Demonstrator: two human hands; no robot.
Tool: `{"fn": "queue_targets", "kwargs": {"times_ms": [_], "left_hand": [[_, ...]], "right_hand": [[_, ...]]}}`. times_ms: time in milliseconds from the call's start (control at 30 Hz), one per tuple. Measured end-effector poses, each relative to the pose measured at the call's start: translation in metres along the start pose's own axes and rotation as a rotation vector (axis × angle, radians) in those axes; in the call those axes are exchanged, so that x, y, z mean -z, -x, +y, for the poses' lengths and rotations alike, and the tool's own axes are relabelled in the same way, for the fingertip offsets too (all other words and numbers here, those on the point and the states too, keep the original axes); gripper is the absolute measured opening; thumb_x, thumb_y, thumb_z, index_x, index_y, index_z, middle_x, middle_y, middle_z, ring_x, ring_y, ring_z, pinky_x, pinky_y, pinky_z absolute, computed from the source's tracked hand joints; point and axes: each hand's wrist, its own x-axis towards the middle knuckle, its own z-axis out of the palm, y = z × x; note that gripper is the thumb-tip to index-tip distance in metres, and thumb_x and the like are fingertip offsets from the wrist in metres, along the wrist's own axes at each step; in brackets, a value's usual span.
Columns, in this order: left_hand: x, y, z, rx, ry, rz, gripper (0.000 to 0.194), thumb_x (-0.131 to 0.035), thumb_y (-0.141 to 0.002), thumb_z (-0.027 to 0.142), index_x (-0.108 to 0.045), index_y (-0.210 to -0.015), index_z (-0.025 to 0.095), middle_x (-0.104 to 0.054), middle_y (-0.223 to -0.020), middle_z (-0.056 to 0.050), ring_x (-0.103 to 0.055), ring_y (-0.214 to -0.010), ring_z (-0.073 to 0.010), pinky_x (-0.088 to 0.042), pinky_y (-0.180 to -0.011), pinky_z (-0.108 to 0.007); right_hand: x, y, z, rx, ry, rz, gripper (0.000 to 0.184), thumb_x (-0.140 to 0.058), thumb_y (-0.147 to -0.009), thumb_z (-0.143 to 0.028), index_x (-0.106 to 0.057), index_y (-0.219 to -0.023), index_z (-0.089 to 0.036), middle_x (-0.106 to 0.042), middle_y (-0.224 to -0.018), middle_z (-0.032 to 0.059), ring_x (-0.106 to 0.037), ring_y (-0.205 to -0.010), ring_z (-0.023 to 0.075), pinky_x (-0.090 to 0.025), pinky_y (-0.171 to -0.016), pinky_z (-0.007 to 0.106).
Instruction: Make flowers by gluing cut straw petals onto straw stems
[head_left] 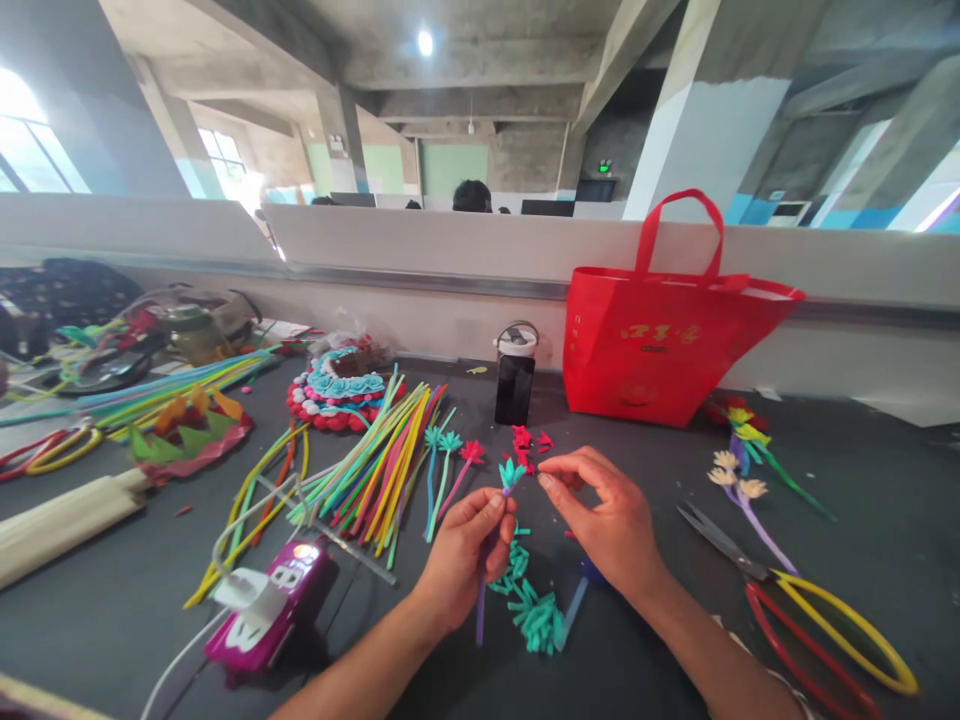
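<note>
My left hand (pixel 463 552) is closed around a purple pipe-cleaner stem topped with a small teal flower (pixel 511 474), held upright over the dark table. My right hand (pixel 606 520) hovers just right of the flower with thumb and forefinger pinched together near its tip; whether anything is between them is too small to see. Beneath my hands lies a heap of teal pipe-cleaner pieces (pixel 534 612). Small red pieces (pixel 527 441) lie just beyond the flower.
A bundle of coloured pipe cleaners (pixel 375 455) lies left, with finished flower stems (pixel 448 462). Scissors (pixel 780 590) with yellow and red handles lie right. A red tote bag (pixel 664 335), a black bottle (pixel 514 378), a pink device (pixel 276 600) and a flower wreath (pixel 341 390) stand around.
</note>
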Motion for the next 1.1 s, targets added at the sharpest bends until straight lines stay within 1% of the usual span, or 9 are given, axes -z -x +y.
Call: {"fn": "queue_targets", "kwargs": {"times_ms": [133, 233, 367, 500, 600, 767, 1000, 1100], "left_hand": [[0.0010, 0.0008, 0.0004, 0.013, 0.018, -0.010, 0.027, -0.067, -0.083, 0.040, -0.059, -0.085, 0.014, -0.050, -0.060, 0.006, -0.028, -0.037, -0.0009, -0.017, -0.037, -0.019], [0.0018, 0.0013, 0.0017, 0.027, 0.035, -0.018, 0.025, -0.065, -0.085, 0.038, -0.058, -0.086, 0.014, -0.045, -0.057, 0.007, -0.024, -0.038, -0.0013, -0.013, -0.039, -0.019], [0.0027, 0.0015, 0.0040, 0.040, 0.074, -0.047, 0.021, -0.061, -0.088, 0.034, -0.057, -0.086, 0.014, -0.039, -0.055, 0.008, -0.021, -0.040, -0.0016, -0.014, -0.040, -0.018], [0.0034, 0.0011, 0.0039, 0.061, 0.117, -0.055, 0.019, -0.061, -0.088, 0.033, -0.056, -0.086, 0.014, -0.035, -0.054, 0.009, -0.021, -0.039, -0.0015, -0.015, -0.039, -0.017], [0.0035, 0.0011, 0.0031, 0.067, 0.133, -0.057, 0.019, -0.062, -0.086, 0.033, -0.055, -0.085, 0.015, -0.036, -0.054, 0.009, -0.024, -0.037, -0.0017, -0.013, -0.036, -0.017], [0.0016, 0.0025, 0.0043, 0.066, 0.096, -0.044, 0.020, -0.062, -0.085, 0.035, -0.055, -0.086, 0.016, -0.044, -0.055, 0.007, -0.033, -0.034, -0.0041, -0.018, -0.033, -0.019], [0.0002, 0.0041, 0.0072, 0.065, 0.110, -0.040, 0.020, -0.062, -0.085, 0.034, -0.055, -0.084, 0.015, -0.038, -0.051, 0.009, -0.024, -0.035, -0.0018, -0.014, -0.036, -0.018], [0.0009, 0.0034, 0.0071, 0.069, 0.110, -0.036, 0.022, -0.062, -0.084, 0.036, -0.055, -0.083, 0.015, -0.037, -0.050, 0.009, -0.023, -0.035, -0.0021, -0.013, -0.037, -0.018]], "right_hand": [[-0.0035, 0.0022, 0.0005, 0.001, -0.008, -0.053, 0.007, -0.062, -0.088, -0.019, -0.067, -0.088, -0.024, -0.065, -0.080, -0.0006, -0.059, -0.074, 0.0155, -0.049, -0.071, 0.029], [-0.0051, 0.0027, 0.0008, -0.015, 0.006, -0.094, 0.007, -0.062, -0.087, -0.018, -0.067, -0.088, -0.024, -0.065, -0.079, -0.0004, -0.060, -0.075, 0.0161, -0.049, -0.072, 0.030], [-0.0067, 0.0029, 0.0019, -0.046, 0.034, -0.146, 0.008, -0.063, -0.086, -0.017, -0.067, -0.085, -0.024, -0.065, -0.079, -0.0011, -0.061, -0.075, 0.0159, -0.049, -0.071, 0.029], [-0.0069, 0.0026, 0.0048, -0.050, 0.086, -0.202, 0.008, -0.062, -0.086, -0.018, -0.067, -0.083, -0.024, -0.065, -0.076, -0.0017, -0.061, -0.074, 0.0158, -0.048, -0.070, 0.028], [-0.0056, 0.0022, 0.0072, -0.074, 0.120, -0.256, 0.009, -0.061, -0.087, -0.020, -0.068, -0.082, -0.024, -0.066, -0.076, -0.0014, -0.061, -0.073, 0.0158, -0.047, -0.069, 0.028], [-0.0045, 0.0031, 0.0081, -0.147, 0.151, -0.353, 0.011, -0.058, -0.088, -0.021, -0.068, -0.083, -0.023, -0.066, -0.077, -0.0009, -0.061, -0.073, 0.0155, -0.045, -0.069, 0.027], [-0.0035, 0.0053, 0.0003, -0.179, 0.198, -0.442, 0.014, -0.055, -0.090, -0.024, -0.068, -0.084, -0.023, -0.068, -0.079, -0.0010, -0.063, -0.075, 0.0161, -0.043, -0.070, 0.027], [0.0009, 0.0056, -0.0013, -0.243, 0.264, -0.503, 0.013, -0.056, -0.089, -0.026, -0.068, -0.088, -0.024, -0.069, -0.084, -0.0008, -0.064, -0.081, 0.0173, -0.043, -0.072, 0.028]]}}
